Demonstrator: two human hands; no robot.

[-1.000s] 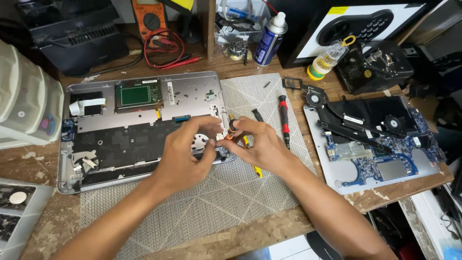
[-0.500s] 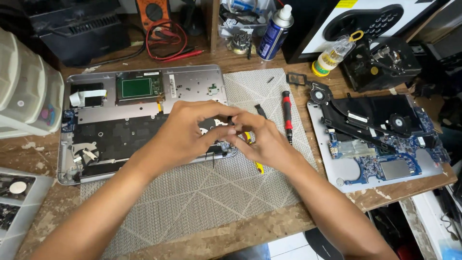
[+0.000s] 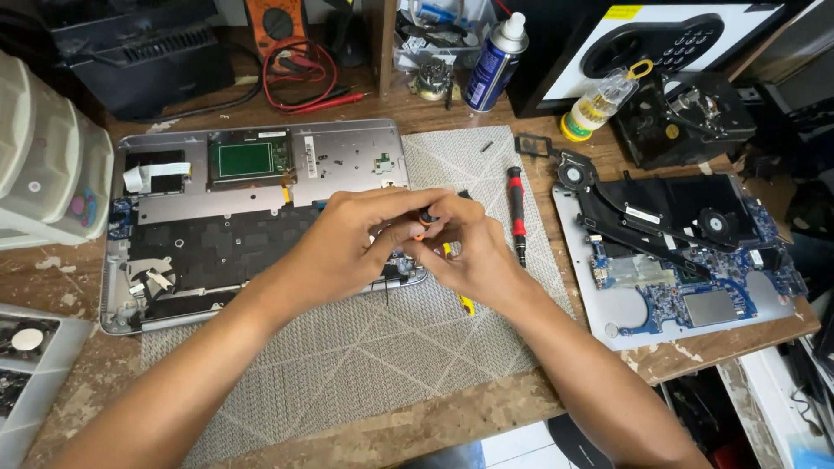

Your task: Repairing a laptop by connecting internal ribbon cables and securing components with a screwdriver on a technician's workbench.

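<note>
At centre frame, the left hand (image 3: 347,247) and the right hand (image 3: 473,252) are meeting over the lower right corner of an opened laptop base (image 3: 252,217), which is lying on a grey woven mat (image 3: 347,347). Both sets of fingers are curling closed around a small dark-tipped tool (image 3: 426,217) with a trace of orange showing beneath it; what exactly is being pinched at its tip is hidden by the fingers. A yellow-handled tool (image 3: 465,304) is poking out from under the right hand onto the mat.

Just right of the hands, a red and black screwdriver (image 3: 517,213) is lying lengthwise on the mat, untouched. Further right, a blue circuit board with fans and black heat pipes (image 3: 686,252) is resting on a grey panel at the edge of the wooden bench (image 3: 452,417).

Along the upper frame, a blue spray can (image 3: 493,61) is standing upright, a small clear bottle with a yellow cap (image 3: 599,104) is leaning beside it, and an orange multimeter (image 3: 278,26) is trailing red leads. At far left, pale plastic drawers (image 3: 43,165) are sitting near the laptop base.
</note>
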